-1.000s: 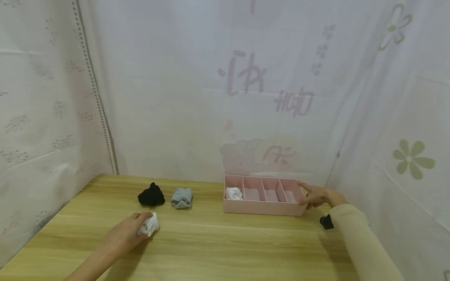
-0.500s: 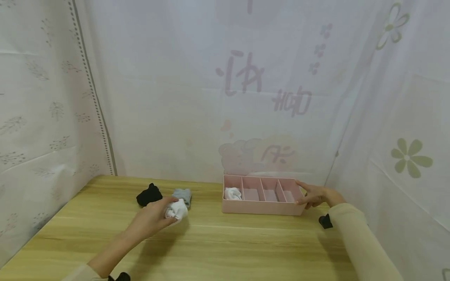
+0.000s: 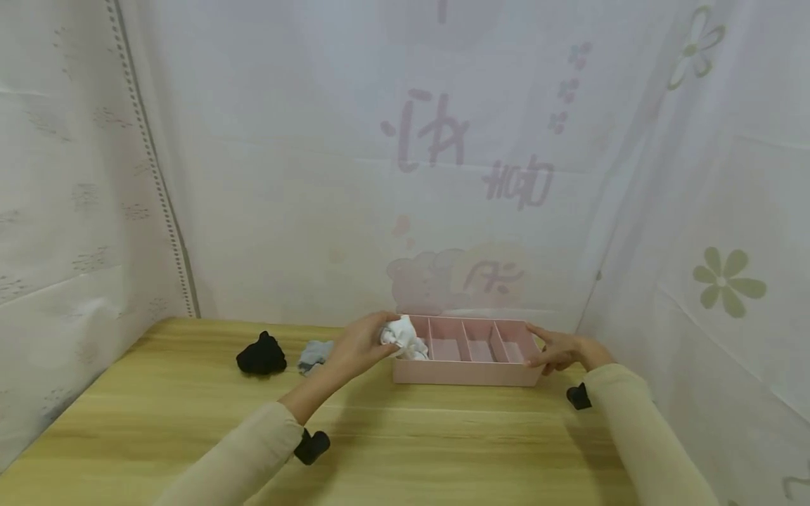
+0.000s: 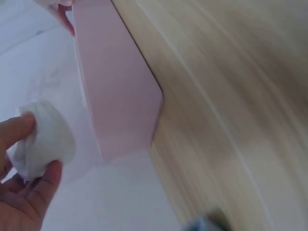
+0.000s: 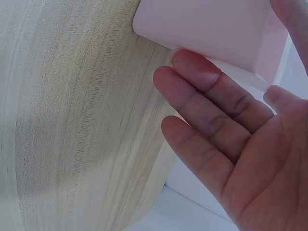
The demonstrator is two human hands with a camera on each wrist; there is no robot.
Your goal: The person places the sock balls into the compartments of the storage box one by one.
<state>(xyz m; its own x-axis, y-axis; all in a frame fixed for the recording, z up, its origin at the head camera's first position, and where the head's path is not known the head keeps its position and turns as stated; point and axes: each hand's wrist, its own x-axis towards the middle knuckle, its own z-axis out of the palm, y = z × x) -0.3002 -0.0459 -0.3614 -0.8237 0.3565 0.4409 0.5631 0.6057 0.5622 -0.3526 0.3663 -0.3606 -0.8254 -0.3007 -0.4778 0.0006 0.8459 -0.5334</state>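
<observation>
My left hand [image 3: 361, 343] grips a rolled white sock [image 3: 397, 330] and holds it over the left end of the pink divided box [image 3: 465, 372]; in the left wrist view the sock [image 4: 44, 139] sits between my thumb and fingers beside the box's wall [image 4: 118, 91]. Another white sock [image 3: 416, 350] lies in the box's leftmost compartment. My right hand [image 3: 552, 350] rests against the box's right end with fingers fairly straight, and its fingertips [image 5: 195, 65] touch the box's corner [image 5: 202, 24]. A black sock [image 3: 261, 355] and a grey sock [image 3: 312, 353] lie on the wooden table [image 3: 190, 422] to the left.
White printed curtains [image 3: 380, 154] close in the table at the back, left and right. The box's other three compartments show only their pink floor. Bare tabletop [image 3: 443, 450] stretches in front of the box.
My left hand lifted the white sock off the table's front left and carried it right and away, up to the box's left end. The right hand stayed at the box.
</observation>
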